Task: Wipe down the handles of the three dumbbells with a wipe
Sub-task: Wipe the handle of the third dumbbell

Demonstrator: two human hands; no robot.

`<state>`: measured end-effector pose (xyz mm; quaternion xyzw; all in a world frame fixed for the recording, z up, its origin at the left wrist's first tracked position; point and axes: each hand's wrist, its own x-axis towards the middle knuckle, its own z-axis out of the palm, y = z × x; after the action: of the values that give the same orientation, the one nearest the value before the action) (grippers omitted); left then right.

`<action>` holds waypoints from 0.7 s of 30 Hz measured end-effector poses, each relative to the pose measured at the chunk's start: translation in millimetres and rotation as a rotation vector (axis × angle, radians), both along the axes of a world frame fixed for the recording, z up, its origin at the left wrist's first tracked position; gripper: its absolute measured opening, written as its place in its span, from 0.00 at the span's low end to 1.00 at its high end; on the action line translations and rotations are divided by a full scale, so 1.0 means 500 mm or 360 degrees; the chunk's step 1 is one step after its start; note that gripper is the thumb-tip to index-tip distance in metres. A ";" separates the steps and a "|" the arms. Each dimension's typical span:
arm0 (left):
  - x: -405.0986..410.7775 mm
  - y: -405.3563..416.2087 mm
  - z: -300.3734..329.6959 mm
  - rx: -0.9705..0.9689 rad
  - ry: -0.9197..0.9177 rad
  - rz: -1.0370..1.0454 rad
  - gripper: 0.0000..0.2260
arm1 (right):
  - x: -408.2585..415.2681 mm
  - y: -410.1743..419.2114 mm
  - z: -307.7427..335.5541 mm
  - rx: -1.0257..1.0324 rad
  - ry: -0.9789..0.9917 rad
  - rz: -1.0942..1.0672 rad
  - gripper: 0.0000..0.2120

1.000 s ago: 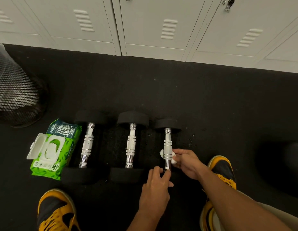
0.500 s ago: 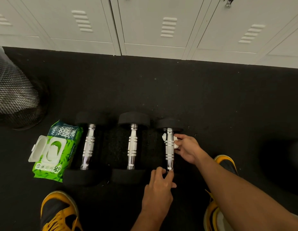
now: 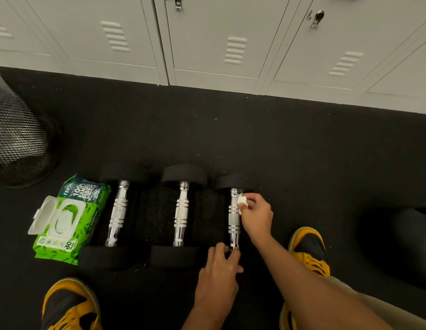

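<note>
Head view, the only one here: three dumbbells lie in a row on the black floor (image 3: 302, 144), handles pointing toward the lockers (image 3: 214, 55). The right hand (image 3: 256, 216) pinches a small bunched white wipe (image 3: 242, 200) against the far end of the right dumbbell handle (image 3: 233, 217), fingers closed on it. The left hand (image 3: 220, 275) rests at the near end of this dumbbell with its fingers curled near the handle's tip; whether they really clamp it I cannot tell, the dark weight hides the contact.

Some risks, as I judge. The wipe is very small, so it may slip out or miss the underside of the handle. If the left hand relaxes, the dumbbell could roll toward the middle dumbbell (image 3: 181, 214). The left dumbbell (image 3: 117, 214) also waits.

The green wipe pack (image 3: 73, 217), lid open, lies just beside the left dumbbell. It reads "FAVORI", "100% BAMBOO FIBERS" and "80"; the smaller print is not readable.
</note>
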<state>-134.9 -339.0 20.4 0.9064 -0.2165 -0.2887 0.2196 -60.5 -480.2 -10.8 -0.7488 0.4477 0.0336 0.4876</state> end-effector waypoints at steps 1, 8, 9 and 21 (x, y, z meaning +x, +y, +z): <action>0.001 -0.001 0.001 0.0006 0.0000 0.0000 0.18 | -0.005 0.004 0.005 -0.0091 -0.0029 0.0076 0.12; 0.005 -0.007 -0.002 0.0026 0.0028 -0.0036 0.19 | -0.028 0.011 0.015 -0.0408 0.0019 0.0586 0.17; 0.005 -0.006 -0.003 0.0031 0.0032 -0.0044 0.19 | -0.033 0.012 0.015 -0.0482 -0.0040 0.0676 0.17; 0.005 -0.010 -0.002 0.0057 0.0035 -0.0052 0.19 | 0.000 -0.017 0.022 -0.0846 -0.0221 0.1591 0.23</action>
<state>-132.2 -344.1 19.6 0.9033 -0.2235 -0.3062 0.2010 -60.5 -488.5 0.2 -0.9670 -0.0012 0.0972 0.2356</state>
